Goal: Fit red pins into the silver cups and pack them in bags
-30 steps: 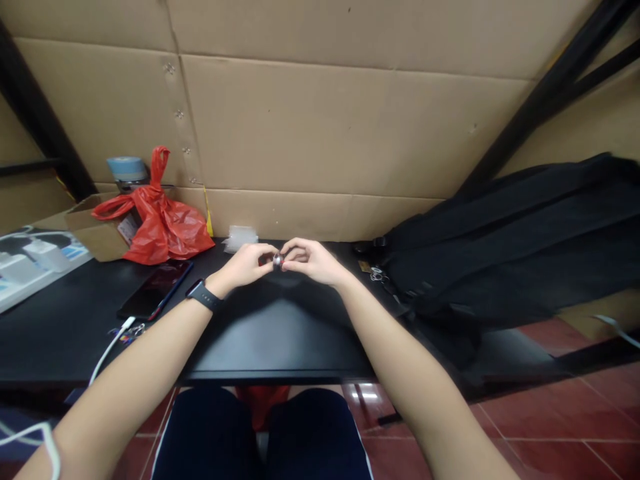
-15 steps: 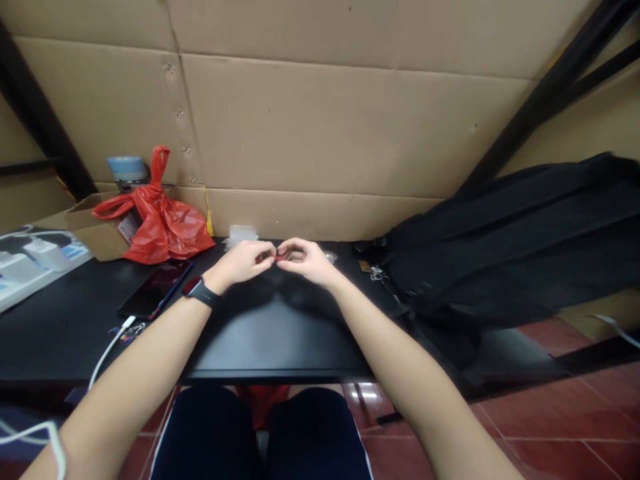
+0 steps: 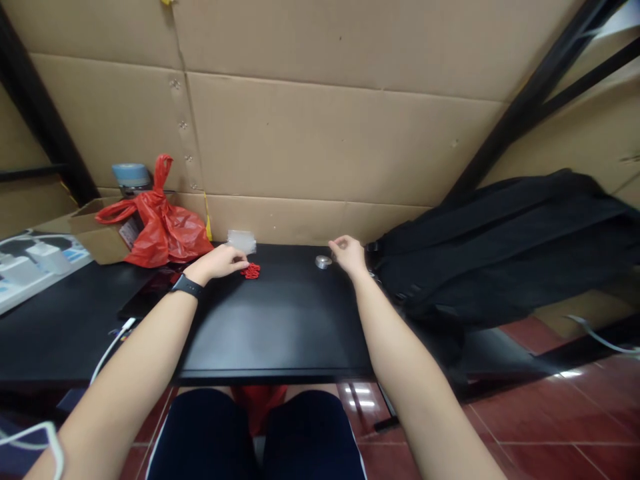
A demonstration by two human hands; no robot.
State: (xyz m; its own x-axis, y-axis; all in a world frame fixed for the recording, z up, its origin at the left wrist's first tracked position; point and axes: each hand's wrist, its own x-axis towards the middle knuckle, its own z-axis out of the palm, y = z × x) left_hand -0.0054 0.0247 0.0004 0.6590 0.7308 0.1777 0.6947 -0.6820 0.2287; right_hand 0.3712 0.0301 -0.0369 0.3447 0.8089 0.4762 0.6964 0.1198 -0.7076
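- The fingers (image 3: 239, 264) of the left hand (image 3: 220, 261) lie loosely stretched and close together, low over the counter (image 3: 280, 327). Their tips are at the edge of a small heap of red pieces (image 3: 251, 271), touching it or just short of it.
- The red pieces are tiny, bright and knobbly, heaped flat on the matt black counter top near its back edge.
- The fingers (image 3: 336, 243) of the right hand (image 3: 347, 255) are curled inward, with thumb and forefinger tips drawn close. It cannot be told whether they pinch anything.
- A small silver round part (image 3: 323, 261), shiny and low like a disc or ring, lies on the counter just left of the right hand.
- A black watch (image 3: 186, 286) with a smooth band sits on the left wrist.
- A crinkled clear plastic packet (image 3: 241, 241) lies just behind the left fingers, against the wall.
- A glossy, creased red plastic bag (image 3: 163, 230) sits further left.
- A soft black backpack (image 3: 500, 253) slumps to the right of the right hand.
- Plain brown cardboard sheets (image 3: 325, 133) back the counter.
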